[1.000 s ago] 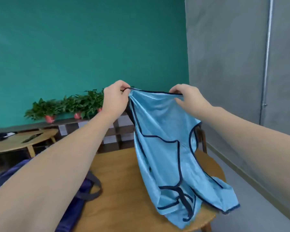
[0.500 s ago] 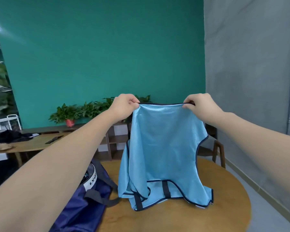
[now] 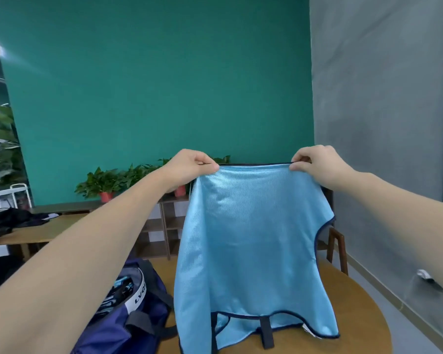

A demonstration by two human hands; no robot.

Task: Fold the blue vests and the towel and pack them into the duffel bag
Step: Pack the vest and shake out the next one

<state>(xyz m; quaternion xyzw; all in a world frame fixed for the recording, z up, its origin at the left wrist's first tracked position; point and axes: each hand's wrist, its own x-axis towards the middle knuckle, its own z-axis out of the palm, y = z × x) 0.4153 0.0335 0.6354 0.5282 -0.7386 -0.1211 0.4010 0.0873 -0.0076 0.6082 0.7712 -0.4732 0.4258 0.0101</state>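
I am pinching the blue vest (image 3: 251,238) by its top hem with left hand (image 3: 189,167) and right hand (image 3: 317,162), hanging it over the round wooden table (image 3: 363,315). The navy duffel bag (image 3: 118,325), lettered "LVQ", is lying open beside it, before a teal wall (image 3: 151,85).

light blue vest (image 3: 251,238), navy duffel bag (image 3: 113,330), teal wall (image 3: 159,85)

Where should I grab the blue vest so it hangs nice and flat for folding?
Pinch the blue vest at the two ends of its dark-trimmed top edge, coming from above, as the left hand and right hand do. Stretched between them, it hangs flat.
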